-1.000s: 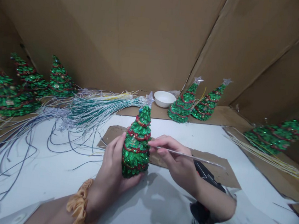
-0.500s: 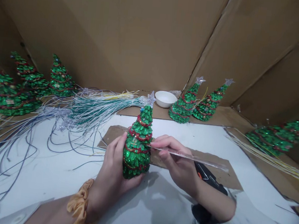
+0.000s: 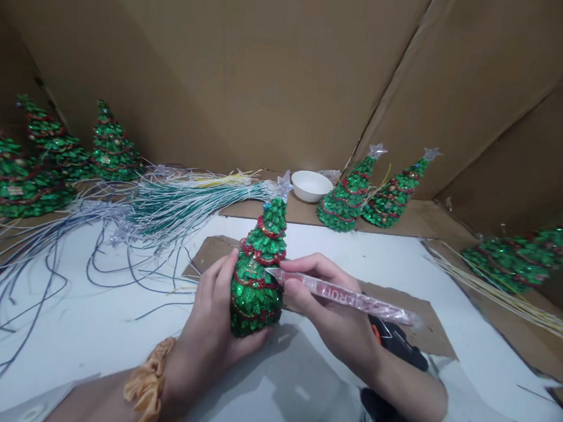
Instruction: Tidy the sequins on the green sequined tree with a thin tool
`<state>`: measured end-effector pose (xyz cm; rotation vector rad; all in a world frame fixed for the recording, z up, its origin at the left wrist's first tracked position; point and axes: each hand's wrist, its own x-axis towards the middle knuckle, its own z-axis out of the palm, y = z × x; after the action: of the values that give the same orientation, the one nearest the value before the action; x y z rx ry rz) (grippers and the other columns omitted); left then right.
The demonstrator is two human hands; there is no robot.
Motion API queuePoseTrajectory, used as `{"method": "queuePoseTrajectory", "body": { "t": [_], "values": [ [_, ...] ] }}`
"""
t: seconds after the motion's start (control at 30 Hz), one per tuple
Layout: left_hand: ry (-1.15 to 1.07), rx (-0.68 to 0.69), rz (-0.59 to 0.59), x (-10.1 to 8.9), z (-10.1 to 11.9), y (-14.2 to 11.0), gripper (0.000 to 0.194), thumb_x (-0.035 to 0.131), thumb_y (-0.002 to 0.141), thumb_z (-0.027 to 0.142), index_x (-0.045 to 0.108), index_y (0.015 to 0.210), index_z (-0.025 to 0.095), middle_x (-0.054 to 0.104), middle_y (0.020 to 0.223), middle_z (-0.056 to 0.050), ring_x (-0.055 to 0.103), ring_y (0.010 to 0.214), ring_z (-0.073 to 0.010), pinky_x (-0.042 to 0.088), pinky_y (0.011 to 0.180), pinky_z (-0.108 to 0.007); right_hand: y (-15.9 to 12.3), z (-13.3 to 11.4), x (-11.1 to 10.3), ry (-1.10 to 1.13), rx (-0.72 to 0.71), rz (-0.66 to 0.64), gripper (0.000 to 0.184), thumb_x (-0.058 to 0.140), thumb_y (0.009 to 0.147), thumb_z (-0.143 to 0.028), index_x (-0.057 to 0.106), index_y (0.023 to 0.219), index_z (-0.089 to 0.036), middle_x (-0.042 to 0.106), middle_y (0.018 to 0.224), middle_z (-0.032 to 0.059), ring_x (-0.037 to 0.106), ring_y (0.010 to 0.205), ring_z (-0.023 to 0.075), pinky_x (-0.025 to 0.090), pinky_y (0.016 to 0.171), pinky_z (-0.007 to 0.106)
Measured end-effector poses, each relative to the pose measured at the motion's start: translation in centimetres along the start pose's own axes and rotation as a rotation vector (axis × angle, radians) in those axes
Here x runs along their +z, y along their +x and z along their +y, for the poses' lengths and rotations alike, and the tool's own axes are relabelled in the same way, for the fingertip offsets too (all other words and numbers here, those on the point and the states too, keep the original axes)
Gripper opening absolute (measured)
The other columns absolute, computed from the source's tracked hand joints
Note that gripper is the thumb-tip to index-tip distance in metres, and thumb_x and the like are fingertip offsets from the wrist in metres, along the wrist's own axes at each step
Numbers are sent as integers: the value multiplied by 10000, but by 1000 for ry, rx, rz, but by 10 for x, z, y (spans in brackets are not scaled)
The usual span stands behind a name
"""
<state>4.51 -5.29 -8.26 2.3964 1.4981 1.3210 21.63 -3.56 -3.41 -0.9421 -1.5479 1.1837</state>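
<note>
A small green Christmas tree (image 3: 257, 289) with red garlands and a clear star on top stands tilted slightly in front of me. My left hand (image 3: 216, 305) is wrapped around its lower left side, thumb near the base. Between the thumb and fingers of my right hand (image 3: 327, 296) is a slim pointed tool (image 3: 353, 299), flat, with a clear plastic covering and reddish lettering. Its pale tip meets or nearly meets the tree's middle tier. Behind my right forearm lies a black glue gun (image 3: 398, 341) with an orange part, partly hidden.
Green-and-white wires (image 3: 181, 204) spread over the left of the white table (image 3: 286, 399). A white bowl (image 3: 311, 187) and star-topped trees (image 3: 345, 201) stand at the back. More trees (image 3: 112, 146) are at left. Another tree (image 3: 522, 263) leans at right by pale wires (image 3: 498, 297). Cardboard walls (image 3: 296, 71) enclose the table.
The slim tool has turned in my right hand so its broad lettered side shows, and its tip has shifted slightly left across the tree. My left hand and the tree stay nearly still.
</note>
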Motion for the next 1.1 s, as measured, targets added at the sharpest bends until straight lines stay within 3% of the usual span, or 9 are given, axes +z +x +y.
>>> {"method": "queuePoseTrajectory", "body": {
  "t": [0.23,0.43,0.67,0.83,1.1],
  "values": [
    [16,14,-3,0,1,0,935,672,656,337,101,1373,153,362,1268,-188,385,1132,-326,370,918,-495,-1,-5,6,-108,-33,55,97,585,787,-276,582,855,-207,635,874,28,600,757,141,488,627,246],
    [60,65,14,1,1,-1,946,679,654,314,92,1373,132,371,1250,-199,396,1107,-322,386,899,-490,-9,-2,10,-133,-41,88,49,544,815,-271,535,829,-225,578,746,-23,508,578,81,410,499,191],
    [49,43,11,1,2,-2,932,671,664,343,100,1371,138,377,1232,-188,389,1117,-315,383,905,-487,-8,-1,12,-128,-34,93,43,549,803,-252,520,811,-221,554,750,-27,507,618,87,415,538,199],
    [38,45,16,1,1,-3,923,662,668,337,97,1377,164,374,1248,-180,390,1122,-312,378,908,-486,-6,-3,14,-84,-45,173,42,579,762,-223,542,765,-202,551,685,-27,500,571,79,411,492,180],
    [57,45,-3,0,1,-3,917,660,673,335,113,1369,96,367,1247,-198,379,1129,-303,366,932,-446,-6,-9,14,-79,-26,160,56,588,756,-226,554,775,-187,582,703,-18,510,563,71,433,505,172]
  ]
}}
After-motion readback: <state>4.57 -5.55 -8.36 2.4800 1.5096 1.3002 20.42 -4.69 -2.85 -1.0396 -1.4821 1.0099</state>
